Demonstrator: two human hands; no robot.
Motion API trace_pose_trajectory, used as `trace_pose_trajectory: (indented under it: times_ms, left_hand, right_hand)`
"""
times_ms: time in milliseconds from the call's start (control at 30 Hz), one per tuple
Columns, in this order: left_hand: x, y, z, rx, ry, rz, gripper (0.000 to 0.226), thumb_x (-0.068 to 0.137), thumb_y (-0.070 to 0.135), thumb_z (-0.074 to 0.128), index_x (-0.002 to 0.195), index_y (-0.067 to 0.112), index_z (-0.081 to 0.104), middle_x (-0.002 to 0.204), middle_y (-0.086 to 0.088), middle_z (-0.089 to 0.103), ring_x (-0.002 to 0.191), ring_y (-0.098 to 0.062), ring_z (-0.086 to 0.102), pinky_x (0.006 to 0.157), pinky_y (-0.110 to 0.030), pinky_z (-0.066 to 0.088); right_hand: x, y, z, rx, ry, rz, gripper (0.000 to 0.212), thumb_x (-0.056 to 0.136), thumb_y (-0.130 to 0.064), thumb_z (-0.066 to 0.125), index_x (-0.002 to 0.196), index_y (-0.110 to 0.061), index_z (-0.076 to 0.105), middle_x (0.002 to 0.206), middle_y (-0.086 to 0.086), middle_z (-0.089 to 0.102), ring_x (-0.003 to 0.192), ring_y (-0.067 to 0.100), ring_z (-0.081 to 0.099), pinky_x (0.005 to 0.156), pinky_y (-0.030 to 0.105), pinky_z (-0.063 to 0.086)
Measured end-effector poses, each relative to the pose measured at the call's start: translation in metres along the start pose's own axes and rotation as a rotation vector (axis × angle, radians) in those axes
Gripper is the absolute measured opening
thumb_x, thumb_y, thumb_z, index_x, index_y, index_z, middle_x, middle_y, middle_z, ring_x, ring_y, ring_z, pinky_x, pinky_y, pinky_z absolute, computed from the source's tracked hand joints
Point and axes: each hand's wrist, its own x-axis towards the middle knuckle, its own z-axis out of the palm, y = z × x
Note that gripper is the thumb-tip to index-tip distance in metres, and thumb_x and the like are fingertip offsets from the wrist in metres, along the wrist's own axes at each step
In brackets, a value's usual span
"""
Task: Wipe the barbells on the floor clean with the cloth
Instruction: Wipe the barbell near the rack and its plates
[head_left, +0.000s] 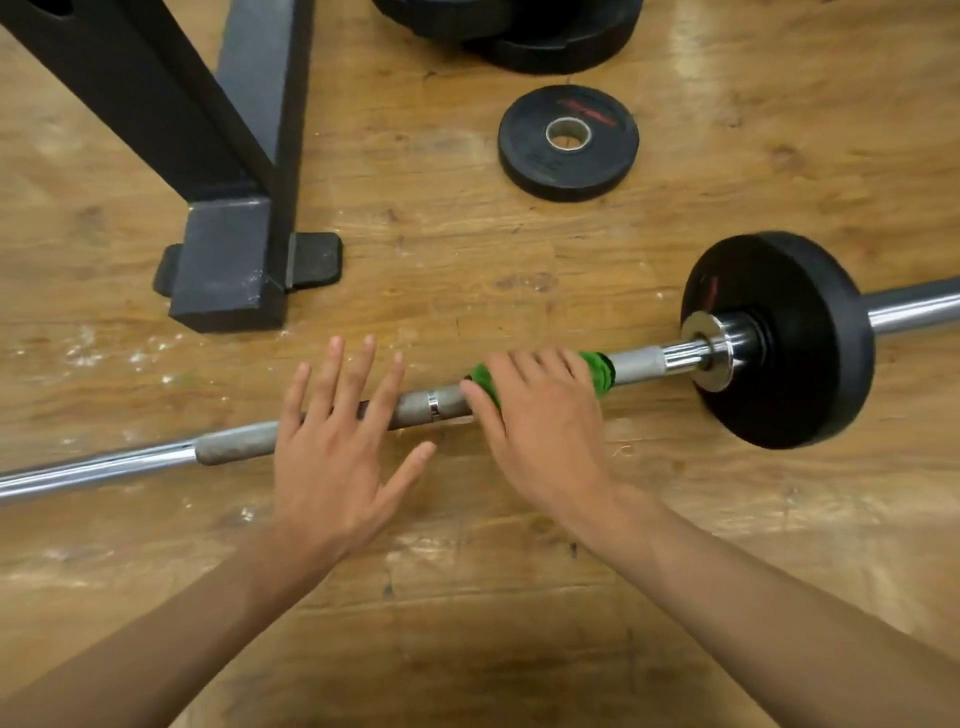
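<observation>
A barbell lies on the wooden floor. The right hand grips a green cloth wrapped around the bar; the left hand, fingers spread, hovers over it.

A gym's free-weight area. A chrome barbell carrying a black plate lies on the worn wood-pattern floor. A loose weight plate lies flat nearby, a stack of larger plates sits at the top edge, and the rubber-footed base of a black steel rack stands at left.
</observation>
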Motion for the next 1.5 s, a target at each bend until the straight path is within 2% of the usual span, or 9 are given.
trace_pose_trajectory:
  times_ms: [133, 333, 567, 767, 867, 1067, 1200, 1300, 1500]
  left_hand:
    - [-0.024, 0.011, -0.007, -0.022, -0.092, 0.024, 0.082, 0.105, 0.069, 0.015, 0.165, 0.015, 0.027, 0.171, -0.013, 0.025, 0.161, -0.034, 0.012, 0.128, -0.058, 0.016]
    - [-0.067, 0.022, -0.016, -0.108, -0.135, 0.079, 0.078, 0.107, 0.063, 0.015, 0.166, 0.013, 0.022, 0.173, -0.008, 0.021, 0.162, -0.031, 0.007, 0.129, -0.053, 0.012]
    - [-0.109, 0.004, -0.038, -0.089, -0.275, 0.337, 0.076, 0.11, 0.057, 0.019, 0.166, 0.005, 0.017, 0.175, -0.011, 0.012, 0.162, -0.03, 0.011, 0.124, -0.054, 0.019]
    - [-0.115, -0.011, -0.036, -0.021, -0.253, 0.502, 0.079, 0.109, 0.058, 0.024, 0.165, 0.003, 0.019, 0.173, -0.015, 0.017, 0.161, -0.032, 0.016, 0.126, -0.055, 0.018]
    - [-0.124, -0.006, -0.029, -0.024, -0.216, 0.532, 0.084, 0.105, 0.061, 0.027, 0.165, 0.001, 0.018, 0.171, -0.017, 0.023, 0.16, -0.034, 0.019, 0.125, -0.059, 0.018]
    - [-0.133, -0.009, -0.026, -0.022, -0.165, 0.641, 0.09, 0.097, 0.062, 0.04, 0.167, 0.009, 0.016, 0.172, -0.015, 0.021, 0.159, -0.037, 0.019, 0.128, -0.06, 0.008]
    - [-0.13, -0.011, -0.026, -0.01, -0.174, 0.664, 0.092, 0.094, 0.062, 0.043, 0.168, 0.013, 0.016, 0.172, -0.014, 0.022, 0.159, -0.037, 0.017, 0.127, -0.061, 0.008]
    - [-0.128, -0.007, -0.026, -0.027, -0.157, 0.656, 0.086, 0.1, 0.063, 0.034, 0.168, 0.014, 0.016, 0.172, -0.014, 0.023, 0.159, -0.037, 0.018, 0.127, -0.06, 0.008]
    - [-0.116, -0.008, -0.028, 0.006, -0.188, 0.637, 0.086, 0.098, 0.062, 0.039, 0.168, 0.017, 0.017, 0.171, -0.016, 0.026, 0.159, -0.039, 0.019, 0.126, -0.06, 0.012]
  right_hand:
    - [-0.028, 0.048, -0.024, 0.039, -0.073, -0.195, 0.039, 0.107, -0.05, 0.044, 0.114, -0.018, 0.066, 0.097, 0.0, 0.063, 0.091, 0.027, 0.058, 0.084, 0.041, 0.041]
    - [-0.056, 0.026, -0.039, -0.022, -0.06, 0.148, 0.029, 0.105, -0.039, 0.043, 0.095, -0.019, 0.062, 0.086, 0.001, 0.064, 0.084, 0.031, 0.058, 0.084, 0.045, 0.038]
    - [-0.079, -0.048, -0.023, 0.079, -0.231, -0.288, 0.033, 0.107, -0.039, 0.039, 0.113, -0.022, 0.066, 0.094, 0.0, 0.068, 0.081, 0.026, 0.064, 0.075, 0.041, 0.045]
    - [-0.136, 0.069, -0.077, -0.002, -0.165, -0.011, 0.038, 0.107, -0.037, 0.04, 0.106, -0.011, 0.069, 0.092, 0.005, 0.064, 0.085, 0.031, 0.06, 0.083, 0.045, 0.04]
    - [-0.146, 0.04, -0.077, -0.003, -0.143, 0.199, 0.032, 0.103, -0.035, 0.042, 0.096, -0.014, 0.066, 0.088, 0.004, 0.062, 0.086, 0.031, 0.057, 0.088, 0.047, 0.04]
    - [-0.149, -0.002, -0.063, 0.025, -0.247, -0.105, 0.036, 0.109, -0.041, 0.04, 0.109, -0.017, 0.067, 0.097, 0.004, 0.065, 0.089, 0.028, 0.06, 0.091, 0.045, 0.043]
    - [-0.167, 0.062, -0.087, -0.033, -0.204, 0.123, 0.039, 0.106, -0.039, 0.041, 0.117, -0.011, 0.066, 0.104, 0.009, 0.064, 0.104, 0.033, 0.06, 0.118, 0.052, 0.033]
    - [-0.161, 0.051, -0.082, -0.059, -0.174, 0.261, 0.033, 0.105, -0.035, 0.039, 0.104, -0.011, 0.062, 0.097, 0.008, 0.063, 0.099, 0.033, 0.059, 0.119, 0.061, 0.03]
    - [-0.137, 0.003, -0.057, -0.024, -0.201, -0.08, 0.032, 0.107, -0.038, 0.041, 0.108, -0.016, 0.065, 0.098, 0.002, 0.066, 0.088, 0.027, 0.061, 0.096, 0.049, 0.044]
